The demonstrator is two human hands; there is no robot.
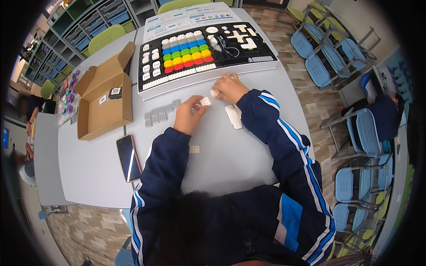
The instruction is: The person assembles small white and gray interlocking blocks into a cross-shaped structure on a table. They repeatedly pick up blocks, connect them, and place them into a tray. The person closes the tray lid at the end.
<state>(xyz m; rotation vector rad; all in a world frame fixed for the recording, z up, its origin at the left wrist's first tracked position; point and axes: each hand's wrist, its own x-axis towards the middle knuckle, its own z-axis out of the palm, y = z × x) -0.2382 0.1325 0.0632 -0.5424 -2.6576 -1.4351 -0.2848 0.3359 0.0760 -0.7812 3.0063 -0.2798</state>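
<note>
Between thumb and fingers, my left hand [188, 114] pinches a small white building brick [205, 101] with studs. A second small white block [214, 93] is gripped in my right hand [230, 90], just a little apart from the first. Both hands are above the grey table, in front of the kit tray [148, 94]. Beside my right wrist lie white rounded bars [233, 117]. Several grey studded bricks [159, 112] sit in rows left of my left hand. A flat beige studded plate [194, 149] rests near my left forearm.
The kit tray holds rows of coloured bricks [186, 57], white parts and a cable. Printed sheets [177, 24] lie behind it. An open cardboard box [106, 106] and a phone [128, 158] are at left. Blue chairs [321, 71] stand to the right; other people sit at both sides.
</note>
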